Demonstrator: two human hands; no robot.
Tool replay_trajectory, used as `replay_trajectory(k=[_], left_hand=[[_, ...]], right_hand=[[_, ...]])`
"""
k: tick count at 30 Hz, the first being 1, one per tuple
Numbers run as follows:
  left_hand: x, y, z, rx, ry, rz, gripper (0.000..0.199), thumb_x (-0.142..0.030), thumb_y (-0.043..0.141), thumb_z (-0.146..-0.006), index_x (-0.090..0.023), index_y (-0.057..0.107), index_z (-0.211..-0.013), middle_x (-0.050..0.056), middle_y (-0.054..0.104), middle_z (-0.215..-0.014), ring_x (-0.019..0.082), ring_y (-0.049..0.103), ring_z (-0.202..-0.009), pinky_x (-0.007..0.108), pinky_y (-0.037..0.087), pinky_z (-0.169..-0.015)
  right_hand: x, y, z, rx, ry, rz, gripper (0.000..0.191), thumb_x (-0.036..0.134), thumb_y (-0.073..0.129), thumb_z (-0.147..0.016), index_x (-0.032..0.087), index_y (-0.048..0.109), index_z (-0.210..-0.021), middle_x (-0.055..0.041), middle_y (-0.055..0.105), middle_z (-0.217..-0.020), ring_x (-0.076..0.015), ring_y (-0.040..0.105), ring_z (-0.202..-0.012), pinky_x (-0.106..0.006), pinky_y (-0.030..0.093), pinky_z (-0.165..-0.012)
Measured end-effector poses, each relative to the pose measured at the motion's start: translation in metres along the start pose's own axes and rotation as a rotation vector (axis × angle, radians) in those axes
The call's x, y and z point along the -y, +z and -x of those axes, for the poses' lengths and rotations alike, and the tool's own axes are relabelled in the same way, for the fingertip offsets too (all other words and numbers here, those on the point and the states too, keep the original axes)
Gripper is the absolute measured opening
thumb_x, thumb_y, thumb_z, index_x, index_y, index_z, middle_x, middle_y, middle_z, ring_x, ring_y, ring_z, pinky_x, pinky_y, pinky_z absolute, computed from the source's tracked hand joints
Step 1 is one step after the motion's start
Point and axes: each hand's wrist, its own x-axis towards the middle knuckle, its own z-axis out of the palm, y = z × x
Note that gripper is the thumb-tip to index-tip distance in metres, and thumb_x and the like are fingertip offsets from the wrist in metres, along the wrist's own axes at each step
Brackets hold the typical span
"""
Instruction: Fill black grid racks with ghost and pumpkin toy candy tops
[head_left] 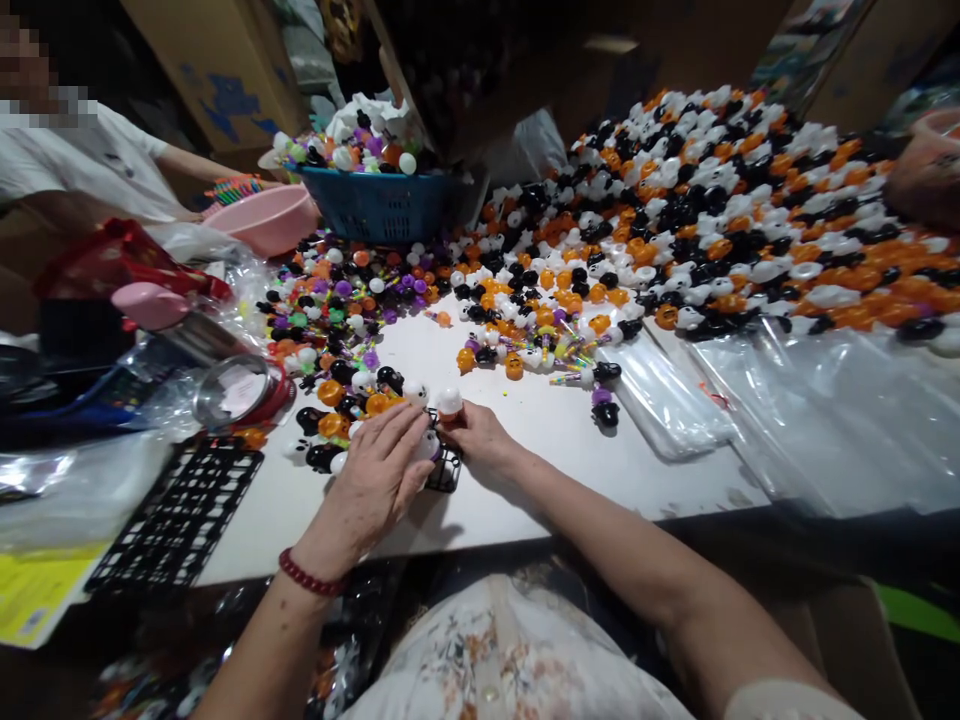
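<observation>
My left hand, with a dark red bead bracelet at the wrist, lies palm down with fingers stretched over several small Halloween figures. Close beside it, my right hand has its thumb and fingers closed on a white-topped figure with an orange lower part. Under and between my hands shows a black plastic grid tray, mostly covered. Black, white and orange figures stand in rows left of my left hand, among them an orange pumpkin.
A big heap of Halloween figures covers the table's back right. Clear plastic bags lie at the right. Left are another black grid, a steel cup, a pink basin and a blue basket. A person in white sits at the far left.
</observation>
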Motion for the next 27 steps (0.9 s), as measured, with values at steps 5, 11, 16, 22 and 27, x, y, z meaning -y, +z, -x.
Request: replay_trajectory(k=[5,11,16,22,27], left_hand=[[0.001,0.001,0.001,0.0,0.004,0.009,0.049,-0.027,0.047,-0.099,-0.018,0.038,-0.146,0.014,0.05,-0.145,0.028,0.04,-0.138,0.05,0.035,-0.114],[-0.001,-0.002,-0.003,-0.023,0.0,-0.009,0.051,-0.029,0.046,-0.099,-0.016,0.037,-0.148,0.016,0.049,-0.146,0.029,0.041,-0.138,0.048,0.035,-0.112],[-0.005,-0.008,-0.017,0.052,0.02,-0.072,0.047,-0.033,0.044,-0.1,-0.02,0.041,-0.146,0.011,0.047,-0.151,0.027,0.041,-0.14,0.046,0.029,-0.112],[-0.008,-0.008,-0.026,0.111,0.017,-0.075,0.04,-0.035,0.039,-0.101,-0.017,0.048,-0.136,0.013,0.05,-0.148,0.027,0.046,-0.137,0.049,0.025,-0.113],[0.0,-0.001,-0.019,0.086,0.013,-0.042,0.036,-0.036,0.042,-0.1,-0.017,0.048,-0.131,0.015,0.053,-0.144,0.027,0.049,-0.134,0.048,0.028,-0.11]], right_hand=[[0.006,-0.006,0.002,0.079,-0.052,0.24,0.017,0.017,0.058,-0.079,0.015,0.065,-0.094,-0.0022,0.067,-0.083,-0.0145,0.056,-0.073,-0.026,0.043,-0.069],[0.01,-0.007,-0.003,0.222,-0.206,0.487,0.018,0.019,0.052,-0.088,0.016,0.064,-0.101,-0.0046,0.069,-0.089,-0.0161,0.056,-0.076,-0.026,0.041,-0.07],[0.011,-0.009,-0.01,0.338,-0.216,0.576,0.012,0.018,0.055,-0.086,0.016,0.066,-0.091,-0.0017,0.067,-0.082,-0.0151,0.054,-0.071,-0.024,0.04,-0.067],[0.003,-0.007,-0.009,0.312,-0.274,0.585,0.009,0.016,0.056,-0.086,0.015,0.065,-0.083,-0.001,0.061,-0.075,-0.0127,0.047,-0.065,-0.023,0.037,-0.063],[-0.01,-0.003,-0.006,0.322,-0.368,0.649,0.014,0.009,0.056,-0.083,0.015,0.064,-0.094,-0.0039,0.061,-0.087,-0.015,0.05,-0.075,-0.025,0.04,-0.071]])
